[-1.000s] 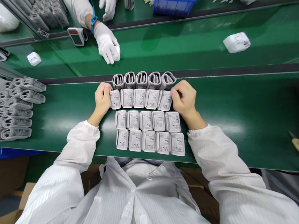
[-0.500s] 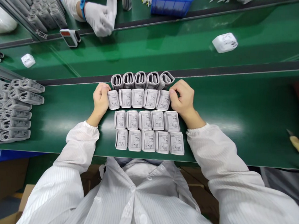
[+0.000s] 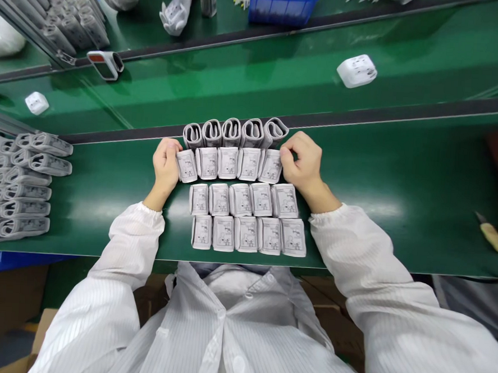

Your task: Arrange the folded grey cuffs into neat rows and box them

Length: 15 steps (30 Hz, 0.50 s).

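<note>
Several folded paper leaflets (image 3: pixel 227 164), grey-white with printed line drawings, lie side by side in a row on the green bench. My left hand (image 3: pixel 166 162) is closed at the left end of this row, fingers pressed on the end leaflet (image 3: pixel 186 166). At the right end, my right hand (image 3: pixel 301 161) is curled closed against the last leaflet (image 3: pixel 271 166). Behind the row stand several rolled-looking leaflets (image 3: pixel 231 131), their folded edges showing. Nearer to me lie two more rows of leaflets (image 3: pixel 241 199) (image 3: pixel 246 235).
Stacked folded leaflets (image 3: pixel 27 192) stand at the left. Beyond the bench runs a green conveyor belt (image 3: pixel 221 86) with white pieces (image 3: pixel 357 71) on it. Across it are a co-worker's gloved hand (image 3: pixel 176 12) and a blue bin (image 3: pixel 283 7). A yellow-handled tool (image 3: pixel 494 236) lies right.
The white pieces on the belt have shifted left. Across the belt, the co-worker's gloved hand has drawn back from its edge. My hands stay at the row's two ends.
</note>
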Tool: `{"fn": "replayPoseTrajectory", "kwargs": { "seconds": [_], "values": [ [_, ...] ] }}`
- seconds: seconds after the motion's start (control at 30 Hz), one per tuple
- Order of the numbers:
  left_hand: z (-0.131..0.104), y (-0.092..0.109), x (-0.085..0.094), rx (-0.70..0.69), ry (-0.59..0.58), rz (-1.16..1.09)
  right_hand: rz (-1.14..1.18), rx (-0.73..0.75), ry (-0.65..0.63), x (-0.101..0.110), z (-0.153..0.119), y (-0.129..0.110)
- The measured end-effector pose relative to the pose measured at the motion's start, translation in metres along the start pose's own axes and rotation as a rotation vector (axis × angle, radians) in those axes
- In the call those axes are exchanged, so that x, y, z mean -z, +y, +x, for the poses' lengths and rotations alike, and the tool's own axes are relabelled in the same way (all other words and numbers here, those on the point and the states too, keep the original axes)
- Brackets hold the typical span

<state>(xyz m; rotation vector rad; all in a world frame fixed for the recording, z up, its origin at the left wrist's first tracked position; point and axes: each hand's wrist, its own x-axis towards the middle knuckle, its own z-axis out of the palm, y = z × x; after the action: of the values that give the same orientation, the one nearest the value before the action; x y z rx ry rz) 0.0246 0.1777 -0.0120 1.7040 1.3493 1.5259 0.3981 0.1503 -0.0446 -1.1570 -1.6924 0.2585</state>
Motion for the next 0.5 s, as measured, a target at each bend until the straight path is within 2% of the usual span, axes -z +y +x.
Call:
{"fn": "replayPoseTrajectory", "kwargs": {
  "seconds": [0.17,0.5],
  "values": [
    [-0.0002,0.0007,-0.0007,-0.006,0.006,-0.002,-0.037,-0.037,-0.018,0.0006,0.0003,-0.001],
    [-0.0025,0.0047,0.0045,-0.009,-0.003,0.016,0.051,0.058,0.025,-0.001,0.0051,-0.0092]
  ]
}}
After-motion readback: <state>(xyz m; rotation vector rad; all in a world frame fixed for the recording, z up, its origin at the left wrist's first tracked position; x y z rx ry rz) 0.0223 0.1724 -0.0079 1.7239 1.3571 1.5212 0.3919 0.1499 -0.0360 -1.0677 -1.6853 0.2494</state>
